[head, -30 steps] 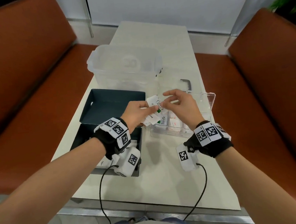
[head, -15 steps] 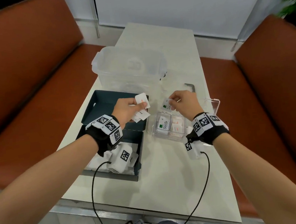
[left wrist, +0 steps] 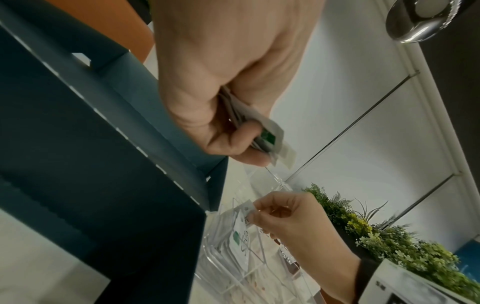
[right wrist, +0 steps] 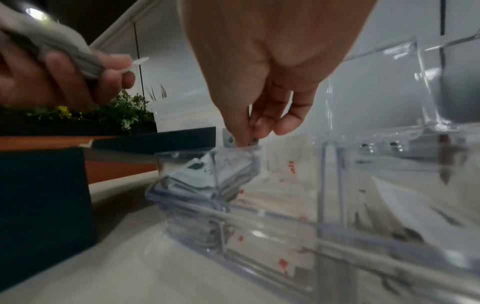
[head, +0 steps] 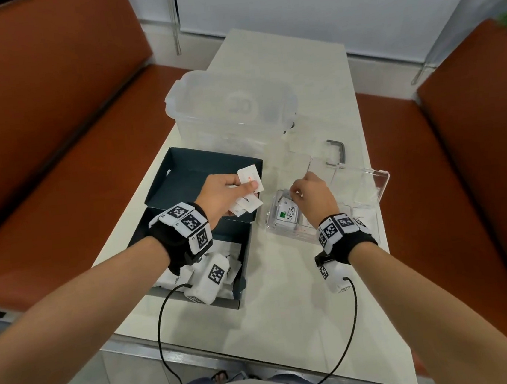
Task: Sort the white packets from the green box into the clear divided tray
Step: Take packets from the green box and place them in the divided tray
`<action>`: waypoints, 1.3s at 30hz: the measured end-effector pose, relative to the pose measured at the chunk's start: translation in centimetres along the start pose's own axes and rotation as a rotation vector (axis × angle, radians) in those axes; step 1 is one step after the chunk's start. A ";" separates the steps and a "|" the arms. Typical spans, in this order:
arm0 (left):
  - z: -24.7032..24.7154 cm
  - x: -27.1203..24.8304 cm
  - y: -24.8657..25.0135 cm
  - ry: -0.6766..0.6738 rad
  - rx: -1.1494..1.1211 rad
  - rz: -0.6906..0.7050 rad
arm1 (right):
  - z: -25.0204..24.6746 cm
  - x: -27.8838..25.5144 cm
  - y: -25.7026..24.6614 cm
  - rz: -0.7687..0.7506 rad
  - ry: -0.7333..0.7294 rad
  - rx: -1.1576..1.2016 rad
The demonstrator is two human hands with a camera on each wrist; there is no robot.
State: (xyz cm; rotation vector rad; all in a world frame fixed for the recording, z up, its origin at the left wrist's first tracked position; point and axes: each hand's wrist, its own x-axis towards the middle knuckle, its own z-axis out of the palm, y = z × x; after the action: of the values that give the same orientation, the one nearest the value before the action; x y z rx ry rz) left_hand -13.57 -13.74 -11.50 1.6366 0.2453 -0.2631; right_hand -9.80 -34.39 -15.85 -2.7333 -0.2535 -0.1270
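My left hand (head: pixel 224 195) grips a fan of several white packets (head: pixel 247 192) above the open dark green box (head: pixel 188 239); the wrist view shows the same stack of packets (left wrist: pixel 262 131) pinched in the left hand (left wrist: pixel 228 127). More white packets (head: pixel 227 257) lie in the box's near half. My right hand (head: pixel 308 192) pinches the top edge of a white Stevia packet (right wrist: pixel 228 139), which stands partly inside the front left compartment of the clear divided tray (head: pixel 379 184). A Stevia packet (head: pixel 287 213) lies flat in that compartment. Packets with red print (right wrist: pixel 283 174) fill the neighbouring cell.
A large clear lidded tub (head: pixel 231 109) stands behind the box on the pale table (head: pixel 289 307). A small grey bracket (head: pixel 337 148) lies beyond the tray. Orange benches (head: pixel 36 136) flank the table. Cables run from both wrists over the table's near edge.
My hands, together over the tray a second ago, have parted. The right hand has taken one Stevia packet down into the front left compartment; the left has drawn back over the box.
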 end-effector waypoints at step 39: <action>4.2 0.9 1.2 -0.254 0.097 0.119 | -5.8 -2.7 2.5 0.167 0.021 0.254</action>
State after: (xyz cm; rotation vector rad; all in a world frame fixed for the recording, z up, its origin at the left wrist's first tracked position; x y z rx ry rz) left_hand -12.47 -18.02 -10.93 1.6868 -0.0586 -0.3930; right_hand -12.31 -39.33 -11.80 -2.4858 -0.0316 -0.0720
